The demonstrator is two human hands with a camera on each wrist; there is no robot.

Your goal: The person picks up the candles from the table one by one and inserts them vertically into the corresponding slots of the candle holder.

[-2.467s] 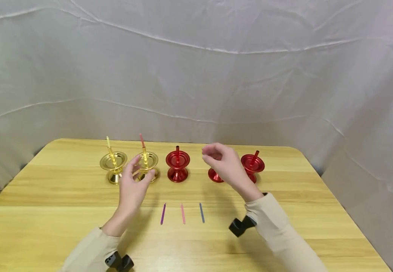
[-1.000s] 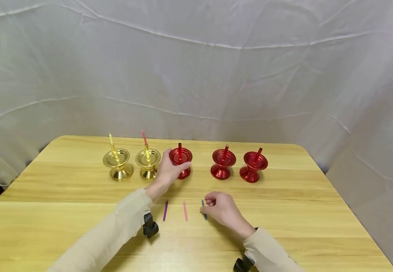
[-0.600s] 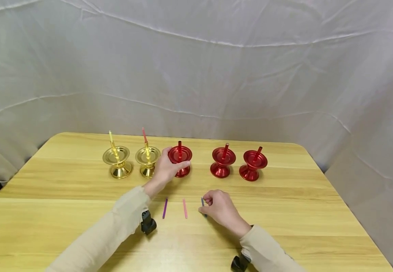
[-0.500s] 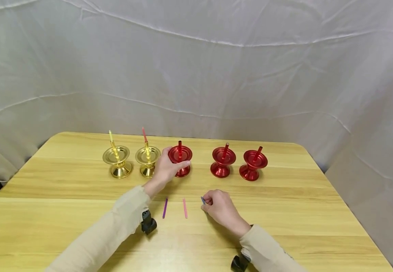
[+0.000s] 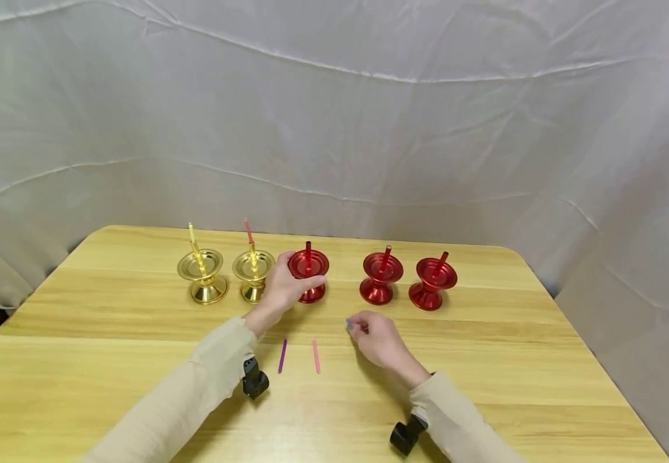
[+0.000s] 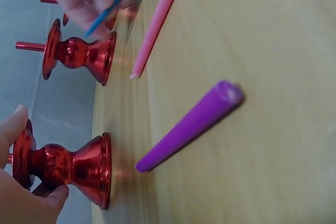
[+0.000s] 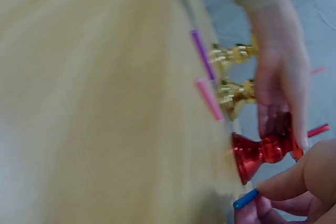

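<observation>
My left hand (image 5: 284, 287) holds the nearest red candle holder (image 5: 313, 294) at its dish, thumb and fingers around either side; its tube has no candle in it. Between thumb and fingertips of my right hand (image 5: 379, 339) a slim blue candle (image 6: 112, 7) is pinched. In the head view only its tip shows; the left wrist view shows it raised off the tabletop and slanted. A purple candle (image 5: 282, 355) and a pink candle (image 5: 316, 355) lie on the wooden table (image 5: 485, 386), between the two forearms.
Two gold candle holders stand left of my left hand, one with a yellow candle (image 5: 192, 232), the other with a red-pink candle (image 5: 248, 229). Two more red holders, a middle one (image 5: 377, 292) and a right one (image 5: 426, 297), stand at right. Behind hangs a pale curtain (image 5: 334, 128).
My left hand has moved right, from by the gold holder to the red one. My right hand came down, picked the blue candle off the table and is now lifting it slightly forward.
</observation>
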